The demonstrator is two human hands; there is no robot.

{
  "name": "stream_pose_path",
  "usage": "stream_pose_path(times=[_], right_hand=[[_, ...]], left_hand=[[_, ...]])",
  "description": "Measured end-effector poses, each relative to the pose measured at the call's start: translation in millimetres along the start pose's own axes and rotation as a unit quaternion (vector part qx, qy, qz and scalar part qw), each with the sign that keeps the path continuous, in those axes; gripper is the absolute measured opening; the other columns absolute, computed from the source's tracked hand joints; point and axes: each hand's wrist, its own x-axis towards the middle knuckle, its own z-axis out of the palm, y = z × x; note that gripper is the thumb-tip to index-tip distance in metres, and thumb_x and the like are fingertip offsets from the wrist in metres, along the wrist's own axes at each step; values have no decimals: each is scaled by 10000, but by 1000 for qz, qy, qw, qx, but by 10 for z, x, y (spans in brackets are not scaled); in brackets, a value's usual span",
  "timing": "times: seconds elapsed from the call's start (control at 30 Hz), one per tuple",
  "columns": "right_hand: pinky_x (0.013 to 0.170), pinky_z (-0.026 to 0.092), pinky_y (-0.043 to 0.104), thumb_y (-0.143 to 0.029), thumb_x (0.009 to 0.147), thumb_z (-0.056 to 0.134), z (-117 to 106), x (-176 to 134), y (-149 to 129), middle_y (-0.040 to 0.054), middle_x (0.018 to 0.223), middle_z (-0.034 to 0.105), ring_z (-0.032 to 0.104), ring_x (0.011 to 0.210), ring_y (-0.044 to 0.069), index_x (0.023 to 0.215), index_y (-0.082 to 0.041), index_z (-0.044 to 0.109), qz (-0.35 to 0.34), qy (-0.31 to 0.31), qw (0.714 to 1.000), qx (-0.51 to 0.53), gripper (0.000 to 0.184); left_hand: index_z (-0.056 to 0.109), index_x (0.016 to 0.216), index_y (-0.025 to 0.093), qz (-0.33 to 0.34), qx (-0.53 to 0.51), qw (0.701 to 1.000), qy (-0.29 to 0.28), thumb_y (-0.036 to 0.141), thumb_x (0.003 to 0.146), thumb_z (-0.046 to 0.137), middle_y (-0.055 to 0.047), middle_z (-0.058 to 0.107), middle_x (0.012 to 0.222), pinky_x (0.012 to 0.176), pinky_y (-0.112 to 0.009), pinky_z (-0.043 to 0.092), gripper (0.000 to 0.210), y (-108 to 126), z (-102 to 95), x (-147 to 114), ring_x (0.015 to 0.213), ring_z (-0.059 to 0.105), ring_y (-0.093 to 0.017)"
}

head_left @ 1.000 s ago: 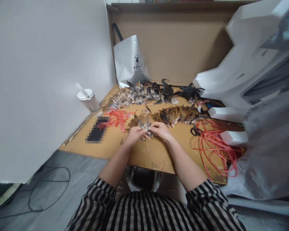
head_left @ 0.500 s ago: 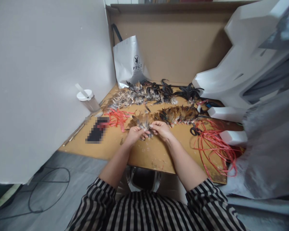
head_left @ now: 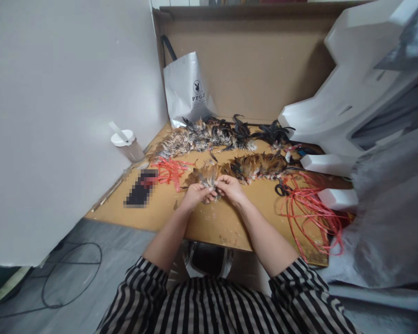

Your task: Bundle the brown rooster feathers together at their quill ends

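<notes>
Between my hands is a small bunch of brown and grey feathers, its tips fanned away from me. My left hand is closed, pinching the bunch near its base. From the other side, my right hand pinches the bunch's right edge between thumb and fingers. The two hands almost touch, low over the table. Just beyond my right hand lies a row of golden-brown and black feather bunches. Farther back runs a longer row of speckled and dark feathers.
On the wooden table lie red plastic strips at left, a larger red tangle at right, and black-handled scissors. A lidded cup and a silver bag stand behind. White foam pieces edge the right side.
My right hand has shifted slightly left, closer to my left hand. The feathers between them look a little turned and gathered. The rest of the table is unchanged.
</notes>
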Motion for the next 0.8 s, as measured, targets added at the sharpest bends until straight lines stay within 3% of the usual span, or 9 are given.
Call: stream_pose_path(times=[0.2,0.33,0.6,0.7,0.8], right_hand=[[367,253,182,-350,587,698,-14,-3,6,-54,422,476,366,357,47,605,-156,529,8,-7,1000,11,258],[366,223,182,-335,598,697,-35,-1,-43,-59,422,449,338,360,42,609,-161,518,-3,6,997,71,251],[369,219,160,-287,581,714,-206,45,-176,-34,618,520,379,448,32,690,-169,552,-33,79,978,192,228],[371,217,165,-303,575,718,-228,43,-175,-37,622,524,374,444,31,697,-172,560,-22,79,980,181,239],[377,210,178,-327,576,718,-163,15,-133,-38,551,505,357,423,36,694,-155,583,10,28,993,112,248]], left_hand=[[650,700,90,10,2,1000,9,403,657,640,-45,612,544,426,-192,382,317,-3,-13,0,407,509,-76],[651,697,86,11,-7,1000,11,391,656,642,-48,612,539,435,-190,395,308,-2,-11,-5,409,512,-74],[662,687,73,27,-43,998,36,367,646,658,-58,615,541,422,-179,384,297,34,-3,-10,416,501,-67],[664,687,79,30,-49,997,43,361,656,652,-55,615,547,423,-176,374,284,49,-3,-21,423,493,-61],[661,698,86,37,-47,998,37,360,670,641,-47,614,549,424,-177,369,276,52,-3,-30,418,486,-58]])
